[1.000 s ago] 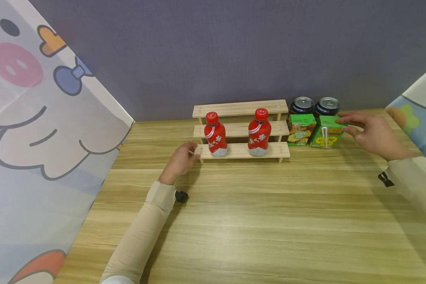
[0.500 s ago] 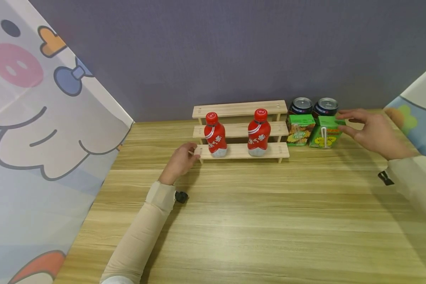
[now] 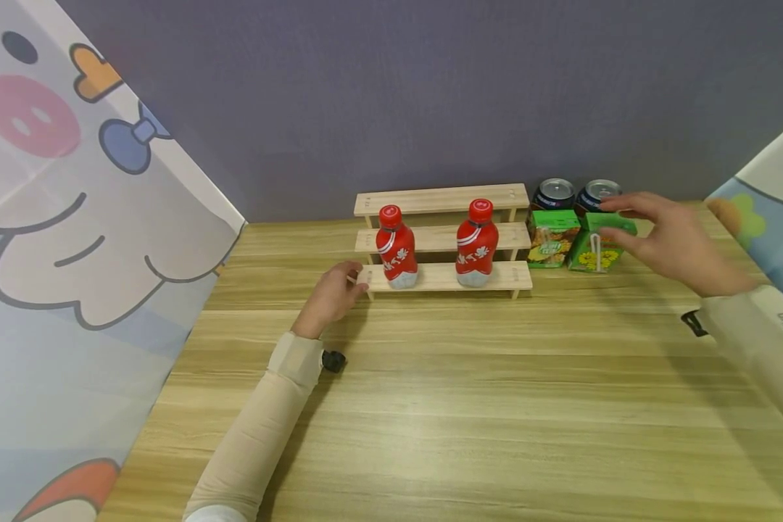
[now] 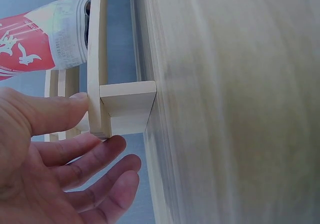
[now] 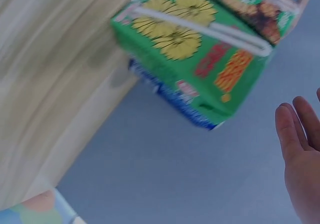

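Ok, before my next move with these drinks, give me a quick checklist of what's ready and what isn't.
1. Left grip holding the left end of the wooden rack's lowest shelf: ok.
2. Firmness of that hold: cannot tell.
3. Left red bottle and right red bottle upright on the lowest shelf: ok.
4. Right grip on the flower carton: not ok; the right wrist view shows a gap between them.
5. Flower carton standing beside the other green carton: ok.
6. Left can and right can upright behind the cartons: ok.
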A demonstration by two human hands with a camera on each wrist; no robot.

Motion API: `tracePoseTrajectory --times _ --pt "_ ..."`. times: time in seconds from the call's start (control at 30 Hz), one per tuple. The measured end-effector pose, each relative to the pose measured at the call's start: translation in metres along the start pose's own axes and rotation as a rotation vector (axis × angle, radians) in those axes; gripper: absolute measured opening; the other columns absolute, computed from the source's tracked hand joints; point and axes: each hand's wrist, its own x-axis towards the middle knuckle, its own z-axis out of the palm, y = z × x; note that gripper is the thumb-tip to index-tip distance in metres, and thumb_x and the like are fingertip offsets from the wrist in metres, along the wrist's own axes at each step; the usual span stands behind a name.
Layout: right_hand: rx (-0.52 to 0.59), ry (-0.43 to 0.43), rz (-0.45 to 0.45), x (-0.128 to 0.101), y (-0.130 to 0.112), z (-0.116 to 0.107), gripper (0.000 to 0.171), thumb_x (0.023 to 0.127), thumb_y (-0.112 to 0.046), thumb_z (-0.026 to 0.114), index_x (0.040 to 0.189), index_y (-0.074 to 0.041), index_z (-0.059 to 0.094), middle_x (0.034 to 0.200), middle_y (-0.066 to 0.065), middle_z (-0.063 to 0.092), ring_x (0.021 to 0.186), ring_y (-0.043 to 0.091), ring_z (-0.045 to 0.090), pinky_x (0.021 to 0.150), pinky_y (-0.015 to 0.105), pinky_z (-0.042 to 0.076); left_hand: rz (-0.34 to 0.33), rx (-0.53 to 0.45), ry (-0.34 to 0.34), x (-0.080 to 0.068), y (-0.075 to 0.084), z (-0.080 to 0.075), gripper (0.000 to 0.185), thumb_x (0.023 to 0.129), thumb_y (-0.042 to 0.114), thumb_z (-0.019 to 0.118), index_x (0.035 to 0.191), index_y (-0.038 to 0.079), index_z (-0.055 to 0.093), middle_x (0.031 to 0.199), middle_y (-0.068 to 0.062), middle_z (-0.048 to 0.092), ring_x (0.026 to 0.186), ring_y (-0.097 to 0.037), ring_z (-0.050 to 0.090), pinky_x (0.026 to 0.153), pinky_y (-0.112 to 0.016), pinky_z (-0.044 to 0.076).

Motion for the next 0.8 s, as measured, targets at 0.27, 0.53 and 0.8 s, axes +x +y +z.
tracePoseTrajectory --times 0.27,0.53,0.8 --pt "-0.002 -0.013 -0.059 0.009 -0.026 0.001 0.044 0.073 -0.02 0.069 0.114 -0.025 0.055 0.108 -0.002 0.054 0.09 0.022 0.053 0.077 0.033 0.04 -0.008 -0.005 -0.005 0.0 0.0 0.0 0.041 0.085 0.023 0.055 0.12 0.006 0.044 0.108 -0.006 0.049 0.088 -0.017 0.052 0.064 -0.027 0.047" --pt "0.045 -0.035 -0.134 0.02 -0.053 0.004 0.046 0.071 -0.022 0.071 0.114 -0.029 0.055 0.103 -0.009 0.053 0.09 0.01 0.05 0.074 0.016 0.035 -0.003 0.0 -0.002 0.0 0.0 0.0 0.041 0.085 0.022 0.055 0.12 0.005 0.043 0.108 -0.006 0.05 0.088 -0.017 0.052 0.065 -0.027 0.046" --pt "0.075 -0.062 -0.224 0.034 -0.083 0.01 0.047 0.073 -0.022 0.07 0.116 -0.026 0.053 0.106 -0.011 0.052 0.083 0.005 0.048 0.065 0.016 0.037 0.004 -0.003 0.006 0.0 0.0 0.0 0.041 0.085 0.022 0.055 0.12 0.005 0.044 0.107 -0.006 0.05 0.086 -0.017 0.053 0.064 -0.027 0.047"
